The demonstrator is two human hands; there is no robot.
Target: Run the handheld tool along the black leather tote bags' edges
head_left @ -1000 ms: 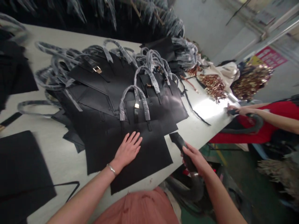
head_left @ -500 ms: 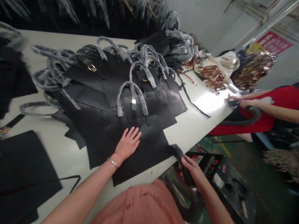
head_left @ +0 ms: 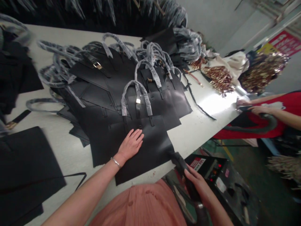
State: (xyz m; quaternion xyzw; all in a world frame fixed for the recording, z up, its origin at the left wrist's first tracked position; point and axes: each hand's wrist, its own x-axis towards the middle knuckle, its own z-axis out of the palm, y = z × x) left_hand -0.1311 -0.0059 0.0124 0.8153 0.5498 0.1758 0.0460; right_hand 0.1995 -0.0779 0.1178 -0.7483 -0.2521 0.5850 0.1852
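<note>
My left hand [head_left: 131,143] lies flat on a black bag panel [head_left: 150,147], fingers stretched out. This panel carries a plastic-wrapped handle [head_left: 148,103] and a strap with a gold-coloured clasp [head_left: 138,101]. In my right hand [head_left: 196,180] is the black handle of a hose nozzle [head_left: 180,161]. Its flat mouth is at the panel's right edge, near the table's front; whether they touch I cannot tell. The hose runs down beside my body. More black bag panels [head_left: 94,81] with wrapped handles overlap behind, on the white table [head_left: 188,135].
Another person's hands [head_left: 254,108] hold a similar hose nozzle under a bright light at right. Brown straps with gold-coloured metal ends [head_left: 218,78] lie in bunches at the back right. A black machine box [head_left: 225,182] with red lights stands below the table. Further black panels [head_left: 28,160] lie at left.
The view has shifted slightly, moving the scene to the right. My left hand stays flat on the panel. The nozzle in my right hand has moved slightly towards me along the panel's right edge.
</note>
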